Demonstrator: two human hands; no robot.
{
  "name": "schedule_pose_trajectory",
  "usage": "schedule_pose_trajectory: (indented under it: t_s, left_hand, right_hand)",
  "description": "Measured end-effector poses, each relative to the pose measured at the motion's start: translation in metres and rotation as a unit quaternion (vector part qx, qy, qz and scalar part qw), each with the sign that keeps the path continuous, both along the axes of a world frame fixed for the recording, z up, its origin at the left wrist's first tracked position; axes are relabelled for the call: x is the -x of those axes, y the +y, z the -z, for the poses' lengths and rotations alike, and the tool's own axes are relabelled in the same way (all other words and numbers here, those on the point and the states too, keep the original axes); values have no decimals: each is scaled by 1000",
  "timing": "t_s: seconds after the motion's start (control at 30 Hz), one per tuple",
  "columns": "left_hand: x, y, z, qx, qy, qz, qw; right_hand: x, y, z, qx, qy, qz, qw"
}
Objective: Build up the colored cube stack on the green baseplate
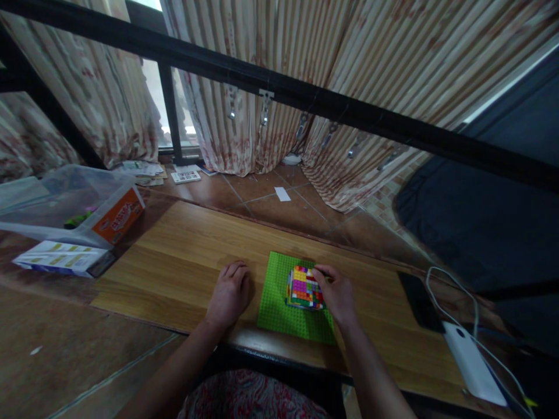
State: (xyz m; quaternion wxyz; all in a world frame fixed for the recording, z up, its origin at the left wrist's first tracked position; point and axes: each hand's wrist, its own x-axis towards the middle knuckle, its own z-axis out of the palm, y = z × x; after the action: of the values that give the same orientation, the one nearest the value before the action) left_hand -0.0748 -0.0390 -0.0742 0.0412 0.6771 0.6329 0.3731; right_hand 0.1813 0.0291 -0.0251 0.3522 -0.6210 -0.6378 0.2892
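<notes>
A green studded baseplate lies on the wooden table in front of me. On it stands a low, roughly square build of toy bricks in yellow, magenta, orange, red, green and other colours. My right hand reaches in from the right, its thumb and fingers closed at the build's upper right corner. Whatever is between those fingertips is too small and covered to make out. Left of the baseplate, my left hand rests on the tabletop with its fingers curled in, and nothing shows in it.
A clear plastic bin with an orange label and a flat box sit at the left. On the table's right lie a black phone-like slab, a white power bank and a white cable. A black bar crosses before the curtains.
</notes>
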Motion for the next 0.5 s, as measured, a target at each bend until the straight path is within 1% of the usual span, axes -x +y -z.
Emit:
schedule_pose_trajectory:
  t_s: [0.07,0.2,0.37,0.5]
  left_hand:
    - [0,0,0,1,0,2,1000]
    - [0,-1,1,-2,-2,0,1000]
    - [0,-1,3,9,-14,-3,1000]
    - [6,-5,0,44,-33,18,998]
  right_hand:
    - [1,0,1,18,29,-3,999]
    - [4,0,2,25,50,1,998]
    - [4,1,3,18,40,-12,999]
    - [-1,3,0,21,20,-33,999]
